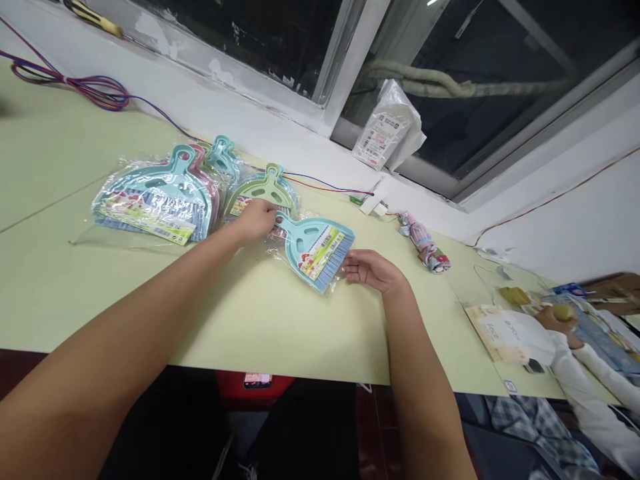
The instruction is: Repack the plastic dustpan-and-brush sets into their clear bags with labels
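Note:
A light-blue dustpan and brush set (pixel 311 241) in clear plastic wrap lies tilted over the table, its printed card and blue bristles showing. My left hand (pixel 257 219) is closed around the end of its handle. At the bristle end, my right hand (pixel 371 269) has its fingers stretched out against the edge of the wrap, not closed round it. Left of my left hand rests a stack of wrapped dustpan sets (pixel 150 193), blue on top with pink beneath. Just behind that hand is a green wrapped dustpan set (pixel 265 190), and another blue one (pixel 223 159) lies farther back.
A folded umbrella (pixel 425 243) lies on the pale table (pixel 240 320). A labelled white package (pixel 385 133) leans at the window. Coiled red and blue wire (pixel 95 92) runs along the wall. At right, a co-worker's hand (pixel 560 323) is beside a paper bag (pixel 505 333).

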`<state>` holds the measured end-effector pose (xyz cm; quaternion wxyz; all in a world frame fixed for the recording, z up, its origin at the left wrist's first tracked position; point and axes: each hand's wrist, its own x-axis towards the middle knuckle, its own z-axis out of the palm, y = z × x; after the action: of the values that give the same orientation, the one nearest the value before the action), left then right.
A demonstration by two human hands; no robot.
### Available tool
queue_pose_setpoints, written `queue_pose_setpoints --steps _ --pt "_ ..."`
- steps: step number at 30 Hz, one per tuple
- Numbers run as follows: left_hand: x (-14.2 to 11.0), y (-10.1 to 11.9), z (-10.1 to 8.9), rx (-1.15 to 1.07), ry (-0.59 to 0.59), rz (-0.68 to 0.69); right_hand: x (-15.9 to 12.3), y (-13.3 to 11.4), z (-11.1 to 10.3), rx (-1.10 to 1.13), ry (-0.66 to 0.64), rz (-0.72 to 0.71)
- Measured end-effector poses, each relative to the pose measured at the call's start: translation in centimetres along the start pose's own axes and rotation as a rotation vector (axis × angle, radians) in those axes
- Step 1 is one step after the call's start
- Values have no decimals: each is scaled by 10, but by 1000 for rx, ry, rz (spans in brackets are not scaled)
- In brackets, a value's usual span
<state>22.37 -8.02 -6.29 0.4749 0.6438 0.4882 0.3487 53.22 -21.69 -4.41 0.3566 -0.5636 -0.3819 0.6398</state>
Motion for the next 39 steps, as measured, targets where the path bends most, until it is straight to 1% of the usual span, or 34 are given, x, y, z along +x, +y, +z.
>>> queue_pose_setpoints --steps 4,9,12,14,20,23,25,27,29,30,33,36,39 --pt "-1 3 -2 -23 14 -27 1 2 -1 -43 62 -44" --pt "-2 9 -6 -186 1 -121 2 2 -8 -31 131 -28" --pt "0 7 -9 -232 7 -140 1 1 -13 -40 167 -8" --pt "1 7 -10 -233 9 -139 1 2 -15 -81 164 4" --pt "2 8 -12 -251 14 -125 -4 2 -19 -213 96 39" --pt "3 8 -15 -215 11 -122 -6 1 -24 -257 86 77" --pt "2 9 -17 -187 -1 -120 -4 1 -28 -258 142 70" --pt "1 10 -21 -171 -17 -122 1 3 -30 -226 263 19" --pt "-2 13 -28 -155 -42 -125 8 6 -32 -195 369 -25" --pt "-3 15 -32 -140 -54 -122 11 8 -33 -188 396 -33" --pt "-1 17 -53 -32 -93 -99 20 12 -34 -187 423 -24" --pt "12 17 -77 185 -127 -89 25 15 -36 -190 451 -26" --pt "34 21 -93 351 -94 -95 28 17 -38 -196 459 -30"
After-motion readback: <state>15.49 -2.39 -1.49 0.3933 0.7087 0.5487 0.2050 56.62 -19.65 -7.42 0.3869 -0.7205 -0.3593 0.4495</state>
